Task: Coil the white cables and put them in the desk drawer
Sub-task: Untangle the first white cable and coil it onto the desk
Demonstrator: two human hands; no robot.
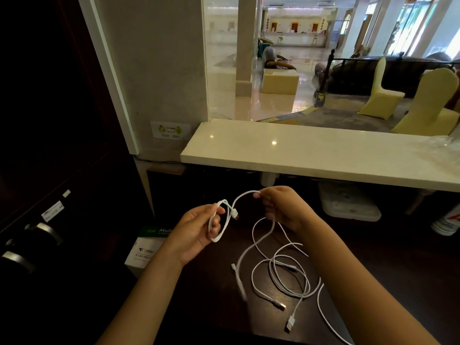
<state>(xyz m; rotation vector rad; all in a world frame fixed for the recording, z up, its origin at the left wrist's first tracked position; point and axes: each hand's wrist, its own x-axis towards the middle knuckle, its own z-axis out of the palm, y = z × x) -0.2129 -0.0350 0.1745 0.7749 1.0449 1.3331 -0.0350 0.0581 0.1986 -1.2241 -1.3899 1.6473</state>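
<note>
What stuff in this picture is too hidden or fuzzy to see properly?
Head view, the only one:
- The desk drawer: not visible; the left side is too dark.
- How many white cables lie on the desk: their loops overlap, and one runs off the bottom edge.
- The cable stretch hanging from the right hand: blurred.
- Part of the coil: hidden behind the left hand.
- Words on the box: too small, partly covered by the left arm.

White stone shelf across the middle; yellow chairs behind it, paper box below its left end.
</note>
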